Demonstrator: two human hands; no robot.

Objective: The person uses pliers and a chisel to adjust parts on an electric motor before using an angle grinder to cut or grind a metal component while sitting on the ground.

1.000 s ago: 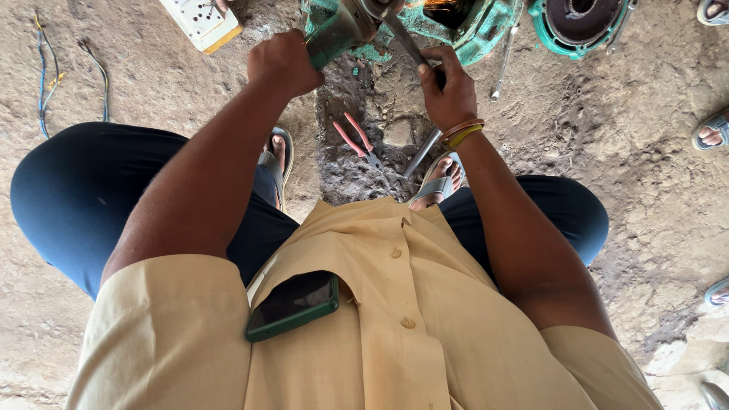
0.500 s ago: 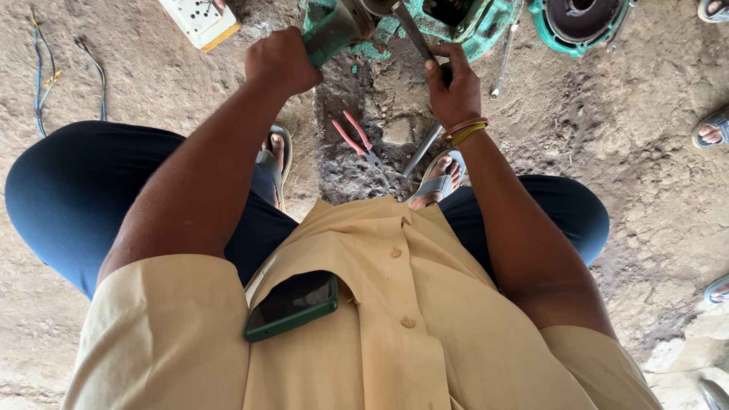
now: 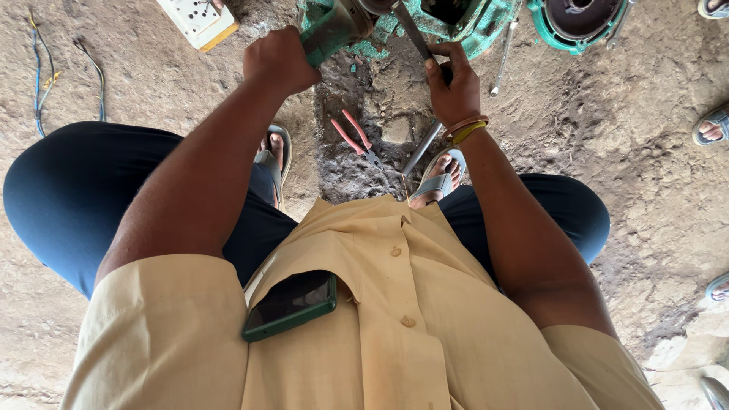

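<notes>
Green-painted metal motor housing point(image 3: 456, 23) sits on the ground at top centre of the view, paint chipped and grimy, upper part cut off by the frame. Surface is bare packed dirt floor point(image 3: 607, 137), rough and grey-brown, darker oily patch between the feet. Left hand point(image 3: 277, 61) is closed in a fist around a green metal part point(image 3: 330, 34) sticking out of the housing's left side. Right hand point(image 3: 453, 87) is clamped on a dark flat metal bar point(image 3: 410, 30) that runs up at a slant into the housing; coloured bangles point(image 3: 465, 127) on that wrist. Hands near each other, not touching. Red-handled pliers point(image 3: 357, 137) lie on the dark patch, just beside a grey metal rod point(image 3: 421, 148). White switch box with yellow edge point(image 3: 196, 19) lies upper left. Blue and black loose wires point(image 3: 45, 76) lie far left. Round green motor end cover point(image 3: 577, 19) lies upper right. Sandalled foot of another person point(image 3: 712, 125) at right edge. Green-cased phone point(image 3: 290, 307) in the tan shirt's pocket.
</notes>
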